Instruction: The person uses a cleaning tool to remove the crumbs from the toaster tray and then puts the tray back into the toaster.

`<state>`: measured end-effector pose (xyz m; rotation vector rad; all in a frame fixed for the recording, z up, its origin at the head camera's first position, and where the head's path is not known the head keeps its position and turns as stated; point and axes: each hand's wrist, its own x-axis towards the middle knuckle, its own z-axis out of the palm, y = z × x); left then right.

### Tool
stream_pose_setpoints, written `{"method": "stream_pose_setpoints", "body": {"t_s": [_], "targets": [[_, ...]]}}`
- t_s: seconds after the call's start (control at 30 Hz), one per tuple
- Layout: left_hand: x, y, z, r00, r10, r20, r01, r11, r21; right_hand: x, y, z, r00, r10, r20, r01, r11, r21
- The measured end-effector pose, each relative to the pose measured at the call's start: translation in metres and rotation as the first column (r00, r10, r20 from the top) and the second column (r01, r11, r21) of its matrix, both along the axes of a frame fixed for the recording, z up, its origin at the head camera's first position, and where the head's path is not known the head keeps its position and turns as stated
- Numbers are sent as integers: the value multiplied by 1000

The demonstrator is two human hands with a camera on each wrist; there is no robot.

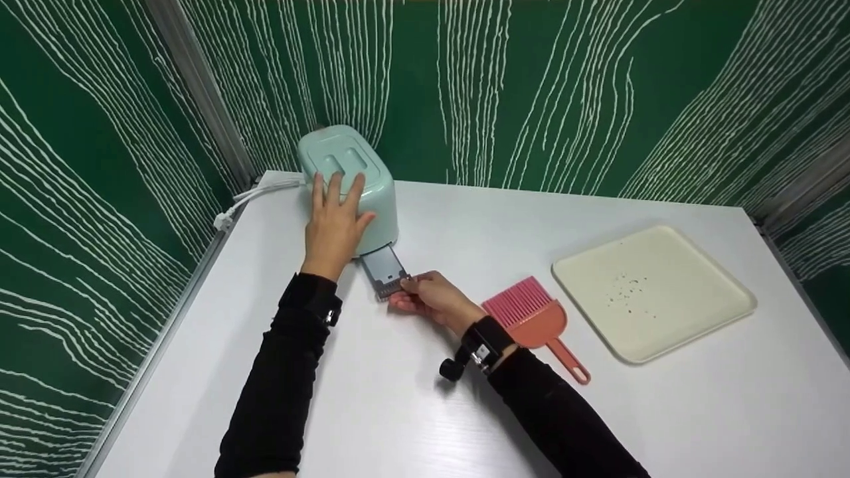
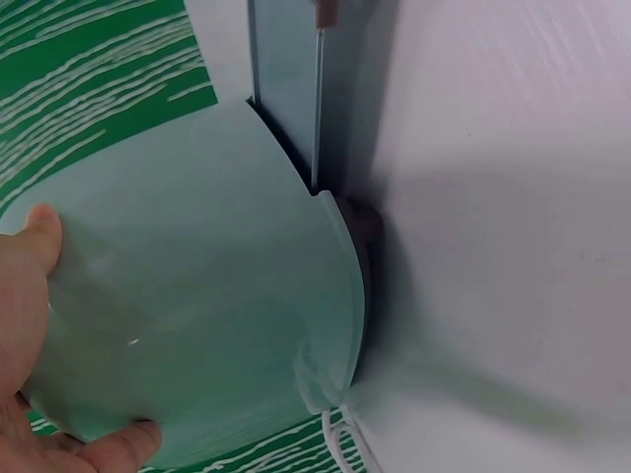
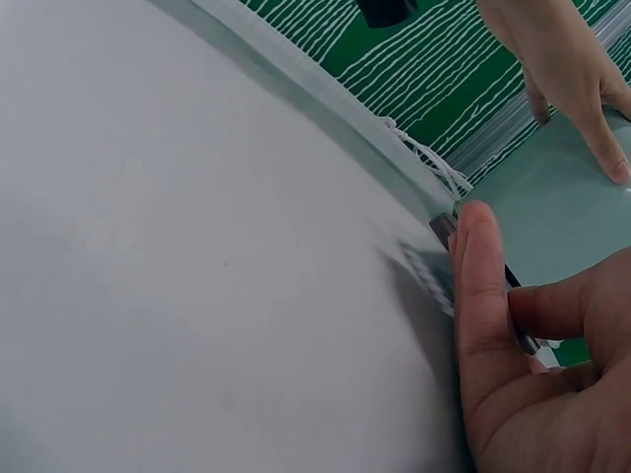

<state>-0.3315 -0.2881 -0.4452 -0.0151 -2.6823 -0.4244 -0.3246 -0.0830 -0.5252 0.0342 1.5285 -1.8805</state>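
Note:
A mint-green toaster (image 1: 382, 212) stands on the table near its back left corner. My left hand (image 1: 334, 229) rests on it with fingers spread over the top. In the left wrist view its fingertips (image 2: 44, 232) touch the toaster's smooth body (image 2: 207, 286). A flat grey crumb tray (image 1: 385, 264) sticks partly out of the toaster's near end, its inner part hidden inside. My right hand (image 1: 435, 297) pinches the outer edge of that tray between thumb and fingers. The right wrist view shows this thumb (image 3: 552, 310) pressed against the tray's dark edge (image 3: 527, 340).
To the right lies a cream tray (image 1: 690, 318) with dark crumbs scattered on it. A pink brush (image 1: 521, 302) sits in an orange dustpan (image 1: 541, 332) by my right wrist. The white power cord and plug (image 1: 226, 219) hang at the left edge. Green walls stand behind and left.

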Motion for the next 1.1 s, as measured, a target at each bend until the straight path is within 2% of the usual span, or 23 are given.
{"method": "stream_pose_setpoints", "body": {"t_s": [0.2,0.37,0.6,0.93,1.1], "targets": [[-1,2,1,1000,-4,-8,4,1000,4,-9,-13,-2,996,-85,-18,85,996,-18],[-2,2,1,1000,-1,-12,1,1000,3,-15,-23,-3,992,-123,-21,122,992,-32],[-1,0,0,1000,2,-18,-2,1000,-12,-21,-30,-2,992,-124,-35,124,992,-12],[-2,-1,-2,1000,22,4,-21,999,-24,-32,-42,-3,988,-111,-108,120,989,82],[-2,-2,-3,1000,20,7,-19,999,-32,-34,-49,-4,981,-132,-140,146,985,94]]}}
